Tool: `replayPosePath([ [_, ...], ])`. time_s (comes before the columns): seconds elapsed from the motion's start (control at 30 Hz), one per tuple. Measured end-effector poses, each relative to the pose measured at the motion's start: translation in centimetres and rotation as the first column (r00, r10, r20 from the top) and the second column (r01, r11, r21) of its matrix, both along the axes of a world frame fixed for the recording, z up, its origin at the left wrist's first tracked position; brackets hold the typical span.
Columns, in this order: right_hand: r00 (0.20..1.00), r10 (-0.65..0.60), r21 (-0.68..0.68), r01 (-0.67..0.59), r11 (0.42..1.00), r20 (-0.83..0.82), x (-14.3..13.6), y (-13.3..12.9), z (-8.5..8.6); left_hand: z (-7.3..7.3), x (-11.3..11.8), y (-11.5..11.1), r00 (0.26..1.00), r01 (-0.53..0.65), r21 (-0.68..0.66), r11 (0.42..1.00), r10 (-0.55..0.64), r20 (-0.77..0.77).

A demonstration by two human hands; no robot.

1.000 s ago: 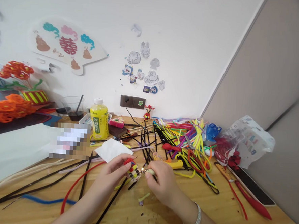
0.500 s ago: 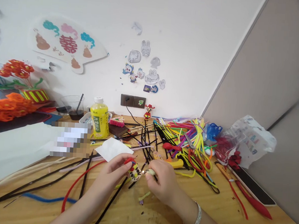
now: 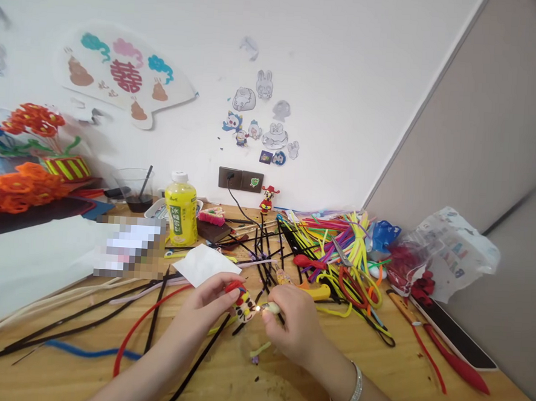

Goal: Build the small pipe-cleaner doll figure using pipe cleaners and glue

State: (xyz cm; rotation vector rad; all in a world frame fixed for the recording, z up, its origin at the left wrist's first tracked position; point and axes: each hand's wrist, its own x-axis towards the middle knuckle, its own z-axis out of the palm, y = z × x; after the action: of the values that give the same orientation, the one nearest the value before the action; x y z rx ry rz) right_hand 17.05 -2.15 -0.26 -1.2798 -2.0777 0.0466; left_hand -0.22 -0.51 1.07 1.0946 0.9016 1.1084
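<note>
My left hand (image 3: 216, 297) is closed on a small pipe-cleaner figure (image 3: 243, 311) with red, yellow and blue parts and a pale face with black marks. The face points toward my right hand. My right hand (image 3: 292, 323) grips a pale lighter (image 3: 271, 308), mostly covered by the fingers. At its metal tip is a small bright flame, right beside the figure's edge; whether it touches cannot be made out. Below the hands lies a short yellow-green piece (image 3: 260, 349) with a purple end. A similar red-hatted figure (image 3: 268, 199) stands by the wall.
Colourful pipe cleaners (image 3: 333, 241) are heaped at the back right, with scissors (image 3: 341, 251) among them. A yellow hot-glue gun (image 3: 317, 291) lies behind my right hand. White paper (image 3: 207, 266), a yellow drink bottle (image 3: 180, 213) and a plastic cup (image 3: 136, 193) sit to the left.
The spot at the lighter's tip looks brighter. The figure has turned slightly in my left hand, which keeps its hold. The whole view has shifted a little.
</note>
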Motion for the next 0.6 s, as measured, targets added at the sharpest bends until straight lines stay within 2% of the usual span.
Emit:
replayPosePath([
  [0.17, 0.998, -0.007, -0.018, 0.006, 1.0, -0.065, 0.0, 0.0, -0.1, -0.1, 0.0, 0.0, 1.0, -0.021, 0.015, 1.0, 0.021, 0.005],
  [0.4, 0.989, -0.013, -0.014, 0.011, 1.0, -0.146, 0.0, 0.1, -0.3, -0.7, -0.1, 0.4, 0.993, 0.04, -0.011, 0.999, -0.038, 0.111],
  [0.6, 0.982, -0.061, -0.034, 0.056, 0.998, -0.181, 0.1, 0.2, -0.5, -1.0, -0.2, 0.8, 0.99, 0.057, -0.013, 0.998, -0.054, 0.128],
])
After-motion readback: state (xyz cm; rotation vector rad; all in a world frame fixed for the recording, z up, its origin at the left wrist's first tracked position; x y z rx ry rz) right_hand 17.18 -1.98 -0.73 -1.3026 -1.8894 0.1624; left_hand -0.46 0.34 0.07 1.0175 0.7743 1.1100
